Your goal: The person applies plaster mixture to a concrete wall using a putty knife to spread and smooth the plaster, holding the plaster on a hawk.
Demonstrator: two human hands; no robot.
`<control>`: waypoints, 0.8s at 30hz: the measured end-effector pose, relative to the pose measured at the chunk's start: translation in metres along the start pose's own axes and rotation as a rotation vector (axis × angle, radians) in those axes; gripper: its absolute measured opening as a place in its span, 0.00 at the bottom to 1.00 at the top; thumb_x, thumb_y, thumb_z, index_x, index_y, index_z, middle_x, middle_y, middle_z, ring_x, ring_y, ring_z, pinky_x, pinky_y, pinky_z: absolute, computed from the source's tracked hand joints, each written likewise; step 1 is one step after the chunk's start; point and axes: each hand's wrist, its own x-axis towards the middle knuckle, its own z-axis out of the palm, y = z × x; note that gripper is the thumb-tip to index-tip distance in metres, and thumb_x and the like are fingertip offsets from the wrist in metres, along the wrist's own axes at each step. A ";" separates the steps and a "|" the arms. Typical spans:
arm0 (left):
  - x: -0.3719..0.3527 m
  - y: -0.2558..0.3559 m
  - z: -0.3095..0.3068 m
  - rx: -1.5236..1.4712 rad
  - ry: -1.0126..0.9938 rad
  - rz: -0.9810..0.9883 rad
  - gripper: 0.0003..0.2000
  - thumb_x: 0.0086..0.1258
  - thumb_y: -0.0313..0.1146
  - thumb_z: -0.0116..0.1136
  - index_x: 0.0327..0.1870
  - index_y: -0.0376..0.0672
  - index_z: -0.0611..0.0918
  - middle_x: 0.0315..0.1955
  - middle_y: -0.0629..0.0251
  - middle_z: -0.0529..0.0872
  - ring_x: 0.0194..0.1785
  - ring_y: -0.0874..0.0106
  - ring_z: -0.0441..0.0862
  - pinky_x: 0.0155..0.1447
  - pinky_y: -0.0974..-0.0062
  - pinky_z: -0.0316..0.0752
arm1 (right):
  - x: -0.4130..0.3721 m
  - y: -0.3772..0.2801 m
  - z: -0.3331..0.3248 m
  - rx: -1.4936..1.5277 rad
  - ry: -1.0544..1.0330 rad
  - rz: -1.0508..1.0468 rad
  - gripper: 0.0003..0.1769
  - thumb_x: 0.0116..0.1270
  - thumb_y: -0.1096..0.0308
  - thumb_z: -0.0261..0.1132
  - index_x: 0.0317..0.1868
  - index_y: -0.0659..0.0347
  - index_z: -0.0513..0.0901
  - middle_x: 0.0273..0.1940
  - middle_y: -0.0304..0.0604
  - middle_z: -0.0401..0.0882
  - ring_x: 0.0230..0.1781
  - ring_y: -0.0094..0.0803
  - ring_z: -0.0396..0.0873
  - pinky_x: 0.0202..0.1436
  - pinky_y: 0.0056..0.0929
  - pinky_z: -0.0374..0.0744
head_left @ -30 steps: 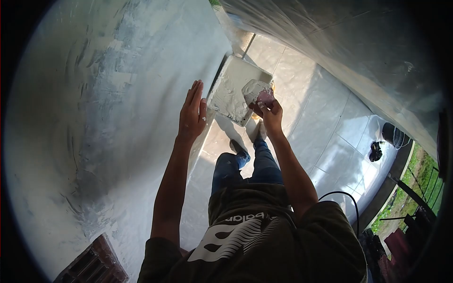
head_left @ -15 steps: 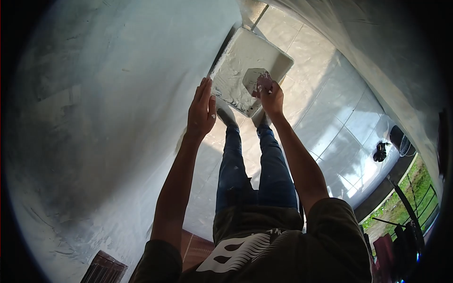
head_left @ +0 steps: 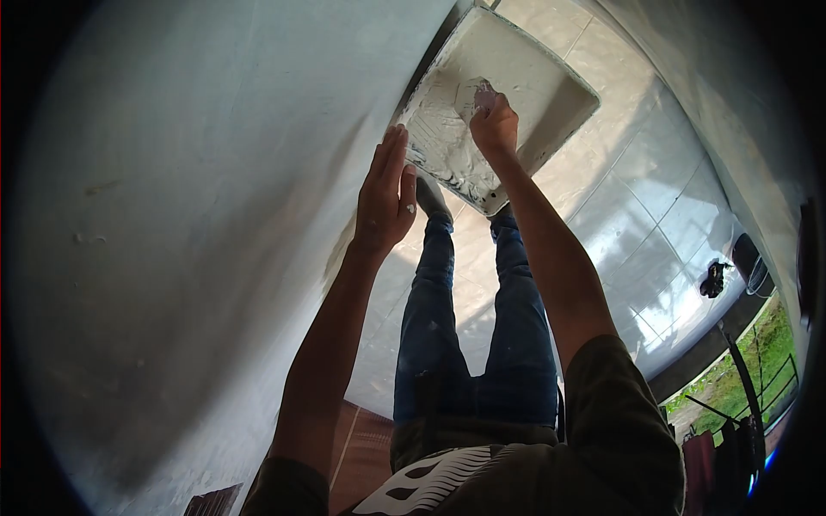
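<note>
My right hand (head_left: 496, 127) grips a putty knife (head_left: 470, 99) by its reddish handle. The knife's broad blade is smeared with whitish paste (head_left: 447, 142) and overlaps the layer of it in a large shallow tray (head_left: 561, 107). My left hand (head_left: 385, 193) is stretched out flat, fingers straight and side by side, with the fingertips right at the tray's left edge, next to the wall (head_left: 224, 189). A spot of white paste sticks to its thumb.
The pale wall fills the left side. Below the tray are my legs (head_left: 430, 335) and shoes on a tiled floor (head_left: 637, 206). A small black object (head_left: 713, 279) lies at the right, near a dark ledge with grass (head_left: 779, 331) beyond. A pale sheet-like surface (head_left: 723, 112) slopes along the upper right.
The tray sits higher and larger in view. My right hand with the putty knife has moved toward the tray's far left part, and the blade is now down among the paste.
</note>
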 end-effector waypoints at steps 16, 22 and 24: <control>-0.018 -0.015 0.002 -0.027 -0.037 -0.072 0.23 0.78 0.27 0.44 0.73 0.33 0.66 0.72 0.43 0.68 0.76 0.49 0.63 0.79 0.55 0.58 | -0.016 0.000 0.062 0.288 -0.061 0.206 0.12 0.60 0.76 0.59 0.44 0.72 0.79 0.42 0.60 0.86 0.43 0.52 0.87 0.48 0.41 0.84; -0.029 -0.013 0.002 -0.026 -0.029 -0.113 0.23 0.81 0.30 0.39 0.74 0.33 0.64 0.72 0.45 0.68 0.77 0.51 0.63 0.80 0.56 0.57 | -0.041 -0.024 0.059 0.393 0.033 0.293 0.07 0.62 0.76 0.62 0.38 0.70 0.75 0.33 0.52 0.83 0.30 0.42 0.88 0.37 0.37 0.83; -0.034 -0.012 0.001 -0.024 -0.020 -0.112 0.23 0.81 0.30 0.39 0.74 0.33 0.64 0.72 0.45 0.68 0.77 0.51 0.63 0.79 0.56 0.57 | -0.034 -0.009 0.071 0.360 0.067 0.287 0.08 0.62 0.75 0.63 0.40 0.69 0.77 0.35 0.51 0.82 0.33 0.40 0.85 0.38 0.37 0.82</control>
